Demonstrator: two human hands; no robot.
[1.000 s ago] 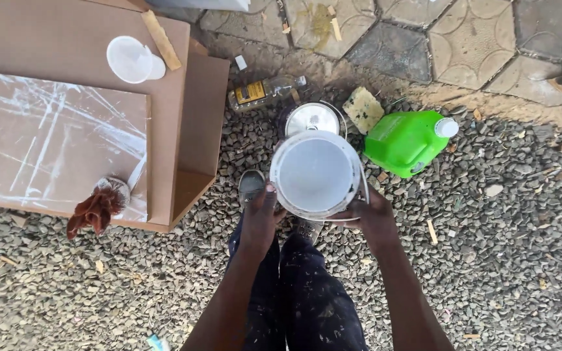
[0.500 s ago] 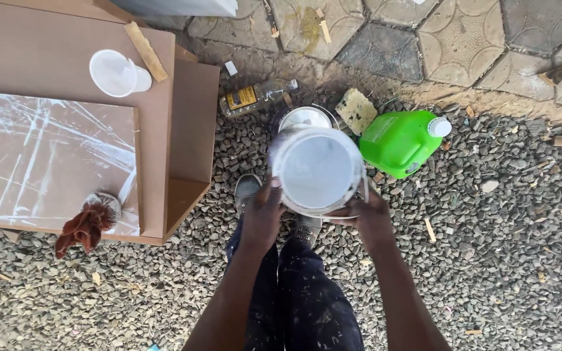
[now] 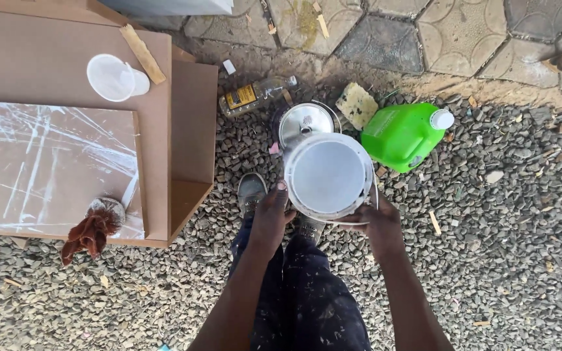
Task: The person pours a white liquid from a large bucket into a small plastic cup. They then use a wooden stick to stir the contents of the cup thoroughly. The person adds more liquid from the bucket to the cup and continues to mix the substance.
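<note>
Hands [image 3: 271, 218] gripping white bucket [image 3: 328, 175], green jug [image 3: 401, 134] beside, metal lid [image 3: 305, 122] behind

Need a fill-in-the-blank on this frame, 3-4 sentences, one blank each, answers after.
1. Both hands, left hand and right hand, hold a white ____.
2. The jug on the gravel is bright ____.
3. The metal lid lies between the clear bottle and the ____.
4. The white cup lies on a brown ____.

Missing words: bucket; green; jug; board
</note>
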